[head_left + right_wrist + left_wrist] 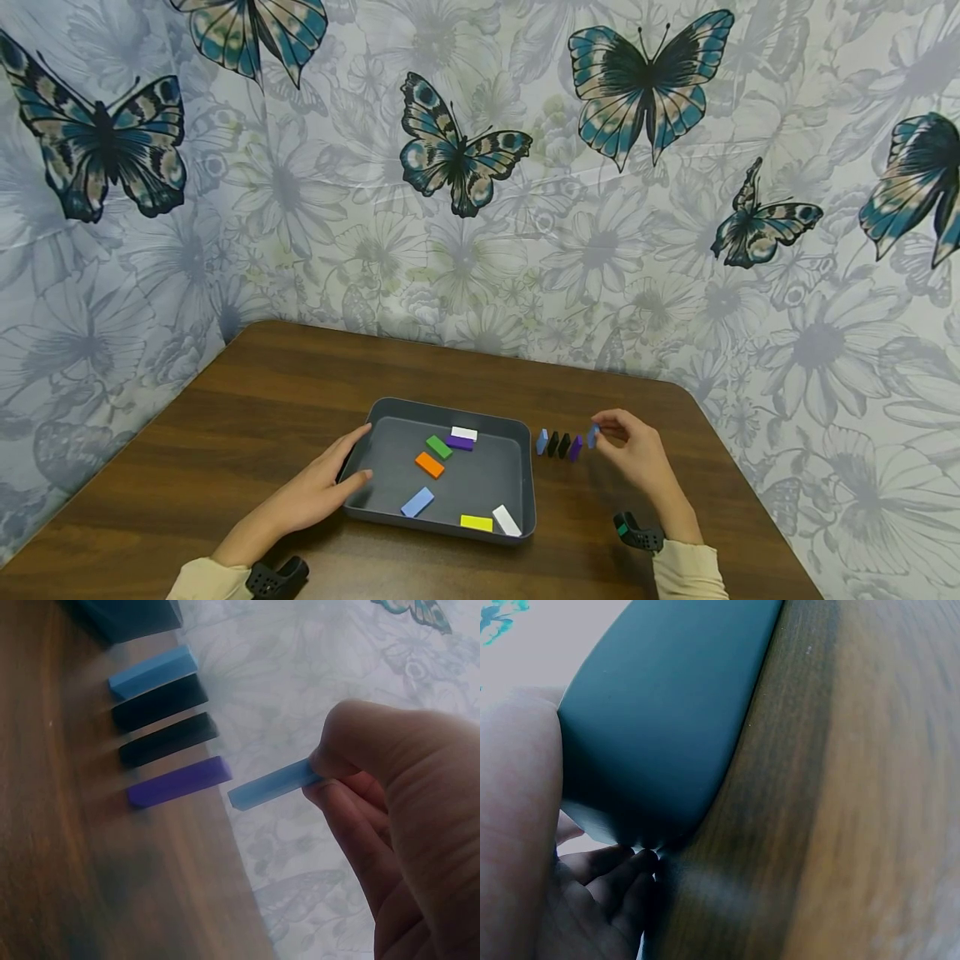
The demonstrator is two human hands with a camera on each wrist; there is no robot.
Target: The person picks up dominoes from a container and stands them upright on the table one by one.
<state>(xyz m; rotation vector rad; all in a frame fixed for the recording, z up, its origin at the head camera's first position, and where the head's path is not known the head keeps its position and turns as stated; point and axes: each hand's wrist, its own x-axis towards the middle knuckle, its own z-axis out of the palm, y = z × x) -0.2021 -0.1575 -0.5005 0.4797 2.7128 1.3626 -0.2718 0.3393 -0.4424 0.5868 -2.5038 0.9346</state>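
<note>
My right hand pinches a light blue domino-like block between thumb and fingertips, above the table beyond the end of a row. In that row a light blue block, two black blocks and a purple block stand upright with small gaps. The purple one is nearest to the held block. My left hand grips the left side of a dark grey tray, thumb over the rim. In the left wrist view its fingers touch the tray's outer wall.
Inside the tray lie several loose blocks: a green block, an orange block, a light blue one, a yellow block, a purple one and two white ones. The brown wooden table ends at a butterfly-patterned wall covering.
</note>
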